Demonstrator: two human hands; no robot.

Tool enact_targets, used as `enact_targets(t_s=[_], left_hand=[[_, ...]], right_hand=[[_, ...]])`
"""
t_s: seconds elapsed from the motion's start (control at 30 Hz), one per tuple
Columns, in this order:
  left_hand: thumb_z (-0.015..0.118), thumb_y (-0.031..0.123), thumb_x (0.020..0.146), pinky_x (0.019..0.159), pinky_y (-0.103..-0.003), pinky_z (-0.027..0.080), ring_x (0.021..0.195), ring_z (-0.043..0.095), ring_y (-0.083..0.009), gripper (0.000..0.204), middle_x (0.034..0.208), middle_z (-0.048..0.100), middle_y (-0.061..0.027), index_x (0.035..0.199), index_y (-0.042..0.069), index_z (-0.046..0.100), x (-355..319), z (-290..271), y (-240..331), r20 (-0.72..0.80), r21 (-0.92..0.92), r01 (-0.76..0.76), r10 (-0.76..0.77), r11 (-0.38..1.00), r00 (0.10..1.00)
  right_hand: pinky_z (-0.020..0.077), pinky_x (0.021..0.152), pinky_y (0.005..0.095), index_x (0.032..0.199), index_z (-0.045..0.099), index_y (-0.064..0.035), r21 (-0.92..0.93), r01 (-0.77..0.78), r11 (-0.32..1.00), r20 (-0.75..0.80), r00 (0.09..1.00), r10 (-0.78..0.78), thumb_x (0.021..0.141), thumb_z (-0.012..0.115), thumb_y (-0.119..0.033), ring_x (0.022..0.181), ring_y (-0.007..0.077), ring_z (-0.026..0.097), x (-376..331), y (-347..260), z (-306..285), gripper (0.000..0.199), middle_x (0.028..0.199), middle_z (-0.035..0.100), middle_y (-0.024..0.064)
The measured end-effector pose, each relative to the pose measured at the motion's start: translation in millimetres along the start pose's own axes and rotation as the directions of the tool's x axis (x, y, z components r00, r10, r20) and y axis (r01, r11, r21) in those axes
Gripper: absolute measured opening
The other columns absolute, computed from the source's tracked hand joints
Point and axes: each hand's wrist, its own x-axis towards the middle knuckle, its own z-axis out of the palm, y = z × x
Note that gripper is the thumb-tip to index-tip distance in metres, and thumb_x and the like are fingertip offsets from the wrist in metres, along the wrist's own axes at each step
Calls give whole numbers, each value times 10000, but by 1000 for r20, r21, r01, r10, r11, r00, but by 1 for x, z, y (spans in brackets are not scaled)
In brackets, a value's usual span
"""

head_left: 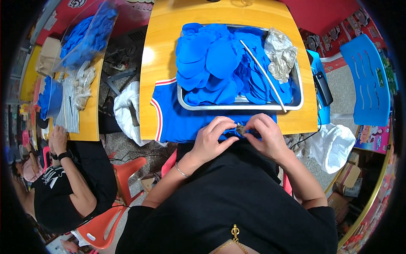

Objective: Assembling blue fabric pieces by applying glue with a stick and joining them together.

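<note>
At the near edge of the table, my left hand (213, 137) and my right hand (266, 137) face each other with curled fingers. Between their fingertips sits a small grey-brown piece (240, 129) with bits of blue around it, too small to name. Both hands close on it from either side. Beneath and beside them, a blue sleeveless jersey (179, 122) with red and white trim lies flat. Just beyond stands a metal tray (203, 106) heaped with blue, petal-shaped pieces (224, 57). A pale thin stick (264, 76) rests slantwise across the heap, beside a crumpled clear plastic bag (281, 55).
To the left, a co-worker's hands (58, 139) rest at another table (89, 122) holding a clear bin (86, 42) of blue pieces. Orange chairs (127, 173) stand on that side. At right are a blue chair (366, 80) and a white sack (332, 146).
</note>
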Motion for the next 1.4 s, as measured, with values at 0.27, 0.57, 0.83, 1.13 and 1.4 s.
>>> enact_targets(t_s=[0.27,0.57,0.83,1.13,1.4], left_hand=[[734,168,700,647,-305,496,812,608,-216,272,998,536,-85,934,84,622,8,-2,-2,204,249,-181,131,951,970],[715,194,687,658,-348,459,838,564,-229,232,905,519,-70,829,77,574,23,-10,11,369,439,-279,111,854,923],[723,176,676,694,-353,464,854,566,-250,263,945,545,-80,875,76,584,22,-5,6,363,375,-325,185,868,913],[704,91,682,646,-349,472,761,572,-252,306,895,514,-85,966,80,592,28,-12,16,357,192,-300,219,934,908],[709,76,662,631,-362,469,755,564,-263,249,862,484,-93,848,49,546,42,-28,46,497,238,-386,229,891,837]], right_hand=[[464,736,359,890,584,-93,-180,112,977,82,992,-99,639,740,-106,889,259,532,-5,6,-6,296,954,538,65],[453,712,371,886,576,-116,-317,219,923,118,975,-191,638,714,-157,881,251,525,-1,11,-4,287,946,538,62],[466,709,370,856,562,-88,-105,173,979,65,984,-167,639,699,-88,839,266,557,-6,24,7,257,908,564,87],[479,648,305,791,541,-44,151,170,974,-14,985,-170,642,693,-27,800,267,594,-7,17,-10,214,900,566,117],[462,646,297,760,530,-45,311,162,936,44,982,-185,655,698,-39,769,226,572,-2,9,-18,199,863,554,86]])
